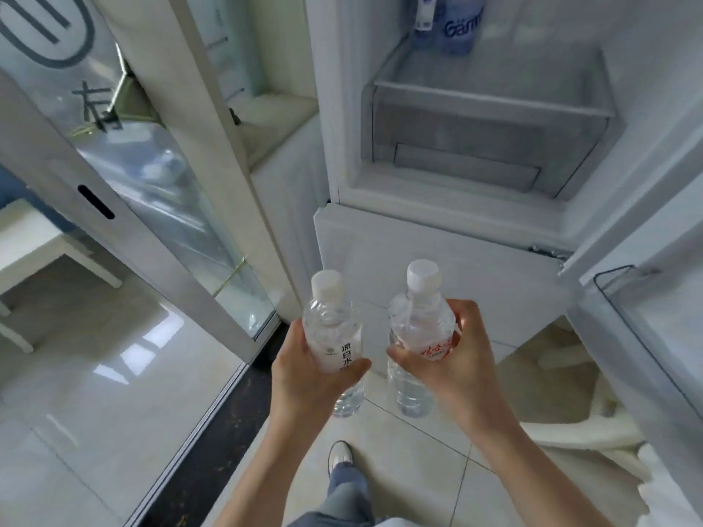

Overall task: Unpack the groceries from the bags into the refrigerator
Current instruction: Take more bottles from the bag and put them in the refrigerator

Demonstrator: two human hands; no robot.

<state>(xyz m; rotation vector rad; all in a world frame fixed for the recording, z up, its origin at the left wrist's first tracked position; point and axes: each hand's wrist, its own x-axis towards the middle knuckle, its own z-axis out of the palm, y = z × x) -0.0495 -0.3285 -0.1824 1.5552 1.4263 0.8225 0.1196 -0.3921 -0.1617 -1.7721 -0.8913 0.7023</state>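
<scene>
I stand before the open refrigerator (437,207), holding a clear water bottle in each hand. My left hand (304,374) grips a white-capped bottle with a white label and black characters (334,336). My right hand (449,359) grips a second white-capped bottle with red lettering on its label (418,325). Both bottles are upright, side by side, in front of the closed lower door, below the open compartment. Inside, a clear drawer (490,127) sits low, and a blue-labelled bottle (460,24) stands on the shelf above it.
The open fridge door with its rack (646,317) hangs at the right. A glass sliding door with a white frame (125,207) stands at the left. White bags (578,431) lie on the tiled floor at lower right. My shoe (339,456) is below the bottles.
</scene>
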